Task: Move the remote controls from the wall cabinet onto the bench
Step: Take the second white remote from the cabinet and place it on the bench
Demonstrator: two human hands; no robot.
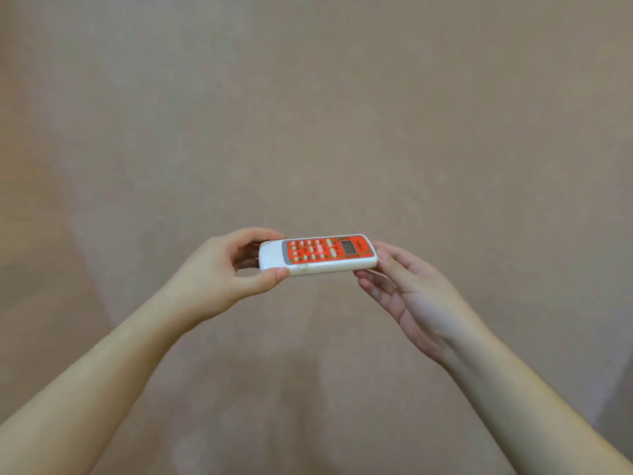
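Note:
A white remote control (pixel 318 255) with an orange button face and a small grey screen lies sideways in the air at the middle of the view. My left hand (pixel 222 274) grips its left end, thumb on the near edge and fingers curled over the far edge. My right hand (pixel 407 293) is palm up at the remote's right end, its straight fingertips touching that end and reaching under it. Neither the wall cabinet nor the bench is in view.
A plain beige-pink surface (pixel 308 114) fills the whole background behind and below my hands. A darker shaded patch (pixel 37 269) lies at the left edge.

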